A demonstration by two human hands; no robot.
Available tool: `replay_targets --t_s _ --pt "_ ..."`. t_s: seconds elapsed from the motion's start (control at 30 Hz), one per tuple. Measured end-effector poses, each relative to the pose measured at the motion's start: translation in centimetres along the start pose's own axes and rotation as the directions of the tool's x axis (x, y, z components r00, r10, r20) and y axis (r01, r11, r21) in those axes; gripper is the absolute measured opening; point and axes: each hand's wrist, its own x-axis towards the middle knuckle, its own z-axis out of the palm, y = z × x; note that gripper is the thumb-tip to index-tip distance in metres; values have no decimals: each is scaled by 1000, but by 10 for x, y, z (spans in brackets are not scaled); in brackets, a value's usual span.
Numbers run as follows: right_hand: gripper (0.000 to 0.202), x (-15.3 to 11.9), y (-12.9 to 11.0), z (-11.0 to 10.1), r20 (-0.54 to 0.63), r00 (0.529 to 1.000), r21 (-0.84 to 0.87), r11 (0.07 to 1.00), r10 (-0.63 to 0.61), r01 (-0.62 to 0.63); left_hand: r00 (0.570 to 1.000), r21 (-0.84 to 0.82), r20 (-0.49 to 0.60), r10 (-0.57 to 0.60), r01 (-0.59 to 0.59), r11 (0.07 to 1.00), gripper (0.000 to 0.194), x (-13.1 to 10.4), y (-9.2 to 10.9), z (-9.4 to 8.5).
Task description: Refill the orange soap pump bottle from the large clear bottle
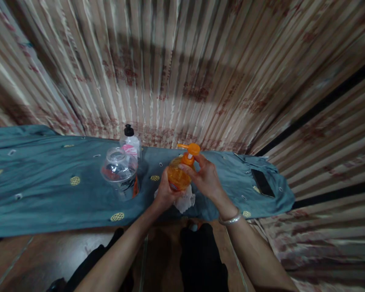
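An orange pump bottle (179, 175) is held up over the cloth-covered table, its orange pump head (194, 149) on top with the spout pointing left. My left hand (166, 191) wraps round the lower left side of the bottle. Against its upper right side, just below the pump, my right hand (205, 175) grips with thumb and fingers. Below the bottle lies a crumpled white tissue (185, 201), partly hidden by the bottle and my left hand. Clear liquid or gel with an orange tint fills the bottle.
Left of my hands stands a clear plastic cup (124, 184) with a domed lid. Behind it is a clear bottle with a black cap (129, 130) and pink label. A dark phone (263, 182) lies at the right. Pleated curtains (182, 81) hang behind the teal cloth (88, 202).
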Motion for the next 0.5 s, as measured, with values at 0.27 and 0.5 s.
replay_targets --t_s 0.27,0.5 --pt "38 -19 65 11 -179 949 36 966 260 -258 999 104 -44 1 4 995 47 -1 3 -4" --pt "43 -65 110 42 73 874 -340 836 481 -431 998 100 -20 -56 58 993 82 1 11 -9"
